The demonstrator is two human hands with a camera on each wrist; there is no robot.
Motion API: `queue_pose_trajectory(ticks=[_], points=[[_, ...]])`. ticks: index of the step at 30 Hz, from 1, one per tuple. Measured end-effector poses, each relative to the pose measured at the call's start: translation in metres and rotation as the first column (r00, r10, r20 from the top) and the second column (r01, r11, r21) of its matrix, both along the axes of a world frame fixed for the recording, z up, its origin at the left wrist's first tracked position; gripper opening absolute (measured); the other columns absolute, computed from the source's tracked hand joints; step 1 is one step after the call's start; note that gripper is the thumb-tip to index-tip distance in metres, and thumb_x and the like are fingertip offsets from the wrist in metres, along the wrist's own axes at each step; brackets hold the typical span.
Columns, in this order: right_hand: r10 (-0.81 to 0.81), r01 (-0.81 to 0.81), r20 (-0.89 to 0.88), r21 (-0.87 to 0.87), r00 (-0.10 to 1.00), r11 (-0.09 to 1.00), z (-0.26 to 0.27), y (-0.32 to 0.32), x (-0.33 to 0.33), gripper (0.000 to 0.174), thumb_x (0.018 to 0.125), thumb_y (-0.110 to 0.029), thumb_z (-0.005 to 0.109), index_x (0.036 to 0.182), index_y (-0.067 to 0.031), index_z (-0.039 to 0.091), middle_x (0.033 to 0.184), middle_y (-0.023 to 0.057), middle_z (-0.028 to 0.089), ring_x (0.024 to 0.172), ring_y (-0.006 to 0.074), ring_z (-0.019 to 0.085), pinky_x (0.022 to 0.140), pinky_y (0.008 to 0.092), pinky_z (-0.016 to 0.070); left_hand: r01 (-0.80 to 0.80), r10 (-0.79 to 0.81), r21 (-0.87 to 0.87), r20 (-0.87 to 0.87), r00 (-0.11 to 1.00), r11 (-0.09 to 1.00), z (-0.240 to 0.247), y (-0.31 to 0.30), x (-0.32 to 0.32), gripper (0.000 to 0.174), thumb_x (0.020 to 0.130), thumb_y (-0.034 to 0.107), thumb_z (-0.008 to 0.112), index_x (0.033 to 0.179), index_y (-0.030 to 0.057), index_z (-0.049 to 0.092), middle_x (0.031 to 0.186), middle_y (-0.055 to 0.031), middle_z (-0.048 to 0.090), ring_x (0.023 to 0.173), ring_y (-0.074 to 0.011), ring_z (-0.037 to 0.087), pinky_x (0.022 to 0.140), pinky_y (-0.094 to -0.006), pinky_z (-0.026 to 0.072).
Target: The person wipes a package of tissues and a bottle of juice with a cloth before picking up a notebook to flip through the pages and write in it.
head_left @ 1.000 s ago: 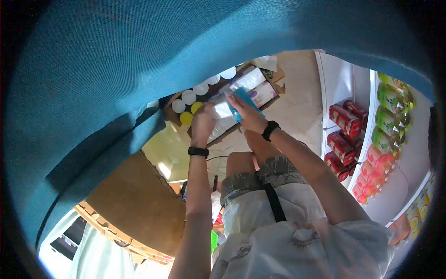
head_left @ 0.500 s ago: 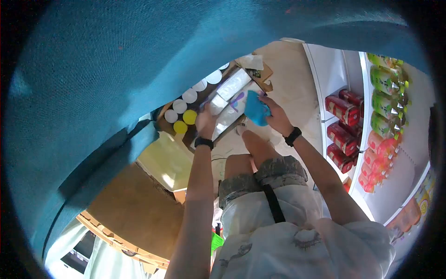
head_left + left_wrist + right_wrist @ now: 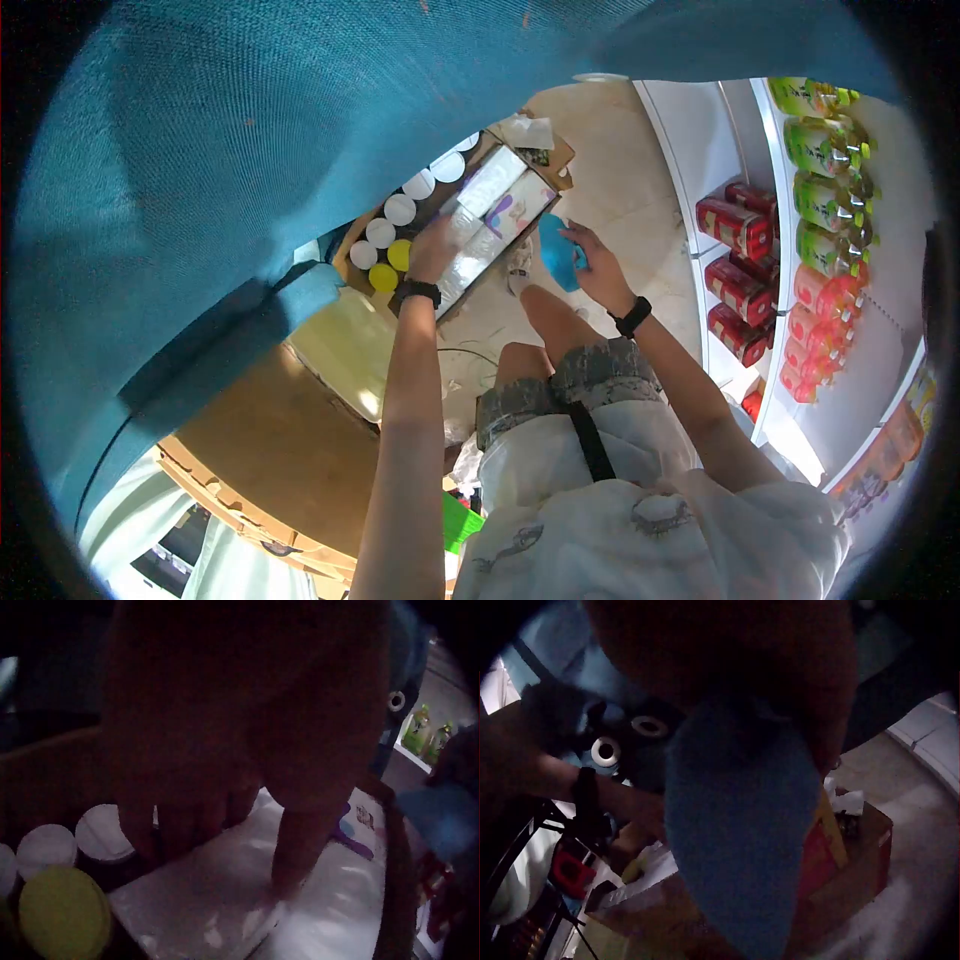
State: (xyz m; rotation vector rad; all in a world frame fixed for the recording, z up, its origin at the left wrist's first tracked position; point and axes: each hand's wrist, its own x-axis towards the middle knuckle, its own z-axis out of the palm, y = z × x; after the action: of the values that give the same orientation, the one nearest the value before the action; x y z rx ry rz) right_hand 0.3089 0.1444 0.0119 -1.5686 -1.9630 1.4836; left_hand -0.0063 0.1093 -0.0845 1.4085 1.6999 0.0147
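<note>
A plastic-wrapped white pack point(image 3: 202, 900) lies in the cardboard box point(image 3: 862, 877), and my left hand point(image 3: 432, 255) holds it with the thumb on one side and the fingers on the other. Beside it in the head view are another white pack point(image 3: 492, 180) and a pack with purple print point(image 3: 522, 205). Out past the box's edge, my right hand point(image 3: 602, 280) grips a blue cloth point(image 3: 553, 250), which hangs down broad and flat in the right wrist view. Its fingertips are partly hidden behind the cloth.
Round white lids point(image 3: 400, 209) and yellow lids point(image 3: 382, 277) line the box's left side. Shelves on the right carry red packs point(image 3: 735, 228), green-labelled bottles point(image 3: 822, 145) and pink bottles point(image 3: 822, 295). A brown panel point(image 3: 280, 440) stands at lower left; blue fabric point(image 3: 250, 130) hangs overhead.
My hands, close together over the box at first, have parted. The right has carried the blue cloth right; the left has lowered with the white pack onto the packs in the box.
</note>
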Motion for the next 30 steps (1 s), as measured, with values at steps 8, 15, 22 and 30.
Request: queue_pose_trajectory(ticks=[8,15,22,30], points=[[0.006,-0.004,0.051,-0.036,0.999,0.999,0.017,-0.029,0.027,0.058,0.069,0.004,0.051,0.125,-0.0089,0.049,0.14,0.0173,0.038,0.115,0.0399,0.05,0.092,0.0403,0.0467,-0.241,0.194,0.138,0.287,0.938,0.961,-0.007,0.021,0.025,0.067,0.073,0.013,0.057,0.136,0.0051,0.039,0.137,-0.02,0.043,0.128,-0.0338,0.04,0.107,-0.0379,0.0313],[-0.352,0.247,-0.322,-0.326,0.879,0.913,0.036,-0.051,0.055,0.05,0.082,-0.004,0.053,0.131,-0.0074,0.044,0.134,0.0131,0.045,0.12,0.0269,0.048,0.101,0.0374,0.0378,-0.368,0.291,0.379,0.245,0.925,0.849,0.062,0.014,0.044,0.055,0.078,0.013,0.059,0.128,-0.0024,0.045,0.129,-0.0232,0.05,0.122,-0.0364,0.045,0.101,-0.0402,0.0369],[-0.483,-0.073,-0.697,-0.605,0.529,0.793,0.18,-0.062,0.062,0.059,0.081,-0.019,0.049,0.137,-0.003,0.038,0.138,0.0157,0.043,0.127,0.0262,0.042,0.107,0.0396,0.0312,-0.539,0.426,0.031,0.575,0.699,0.842,0.241,-0.087,0.166,0.043,0.093,0.038,0.053,0.115,0.0024,0.061,0.112,-0.011,0.065,0.105,-0.0187,0.058,0.092,-0.0319,0.0423],[-0.168,-0.303,-0.819,-0.382,0.549,0.873,0.282,-0.157,0.13,0.054,0.089,-0.023,0.046,0.138,-0.0022,0.036,0.136,0.0145,0.046,0.124,0.0237,0.045,0.106,0.0383,0.0327,-0.806,0.482,0.055,0.777,0.405,0.589,0.33,-0.237,0.252,0.035,0.091,0.036,0.06,0.1,0.0017,0.055,0.095,0.0005,0.056,0.091,-0.0078,0.05,0.081,-0.0255,0.041]])
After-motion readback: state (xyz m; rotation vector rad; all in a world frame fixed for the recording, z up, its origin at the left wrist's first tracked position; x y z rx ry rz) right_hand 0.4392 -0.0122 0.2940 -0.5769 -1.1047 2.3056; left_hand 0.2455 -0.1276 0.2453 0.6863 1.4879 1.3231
